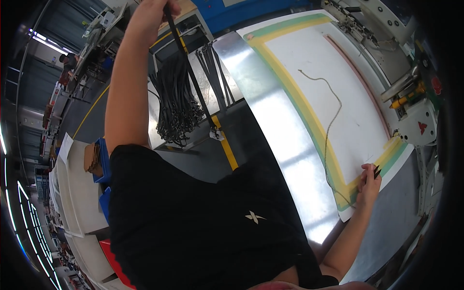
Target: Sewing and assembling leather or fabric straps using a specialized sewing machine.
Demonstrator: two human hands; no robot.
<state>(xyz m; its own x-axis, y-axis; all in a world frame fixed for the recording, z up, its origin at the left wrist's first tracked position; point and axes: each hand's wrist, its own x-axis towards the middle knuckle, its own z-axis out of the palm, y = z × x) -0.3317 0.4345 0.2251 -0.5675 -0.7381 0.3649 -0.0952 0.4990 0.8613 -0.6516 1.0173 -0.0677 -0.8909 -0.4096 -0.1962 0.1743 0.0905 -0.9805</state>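
Observation:
My left hand [162, 10] is raised at the top of the view, fingers closed round a long black strap [191, 72]. The strap hangs down at a slant, with a small pale piece [215, 135] at its lower end. At the lower right, my right hand [369, 183] is closed on a small black two-pointed tool [376, 172], whose exact kind I cannot make out. It rests over the corner of a white sheet [309, 53] edged with yellow and green tape. A thin braided cord [333, 121] winds across that sheet, its lower end passing beside my right wrist.
Many black straps [176, 96] hang bunched over a metal stand, with several more [215, 72] beside them. A sewing machine [415, 123] stands along the right. The shiny metal table [282, 140] borders my body. Blue bins [104, 164] and a red one [116, 263] are at left.

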